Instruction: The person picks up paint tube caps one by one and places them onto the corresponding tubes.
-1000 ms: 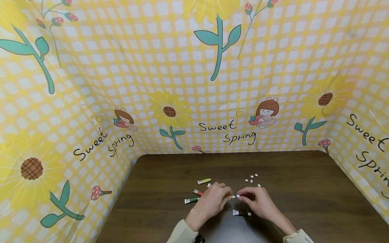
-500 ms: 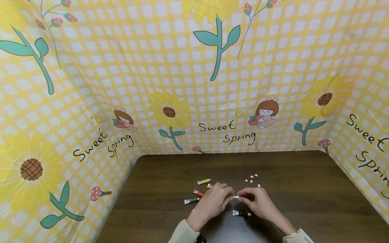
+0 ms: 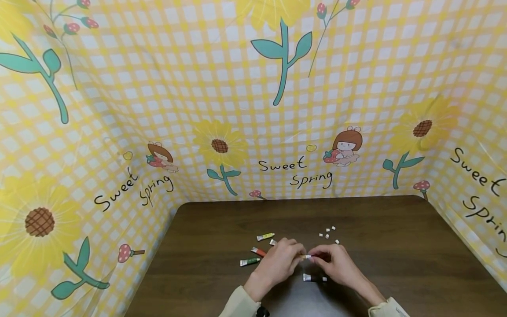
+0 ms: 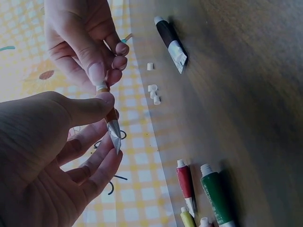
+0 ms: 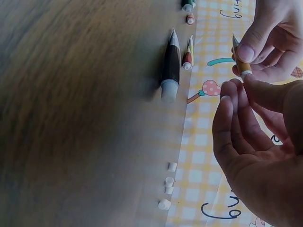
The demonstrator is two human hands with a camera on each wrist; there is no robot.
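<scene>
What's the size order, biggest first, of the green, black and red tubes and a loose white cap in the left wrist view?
1. Green tube and black tube: too close to rank; the green one reaches the picture's edge.
2. Red tube, slimmer.
3. Loose white cap.

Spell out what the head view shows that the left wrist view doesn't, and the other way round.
Only the head view: the cream left sleeve, the right sleeve and a black object at the left wrist.

Only the left wrist view: the silver crimped end of the held ochre tube, and the white necks of the green tube and red tube.

Both: the left hand holding that tube, the right hand pinching the white cap at its tip, the black tube, yellow tube, loose white caps, table and patterned cloth.
</scene>
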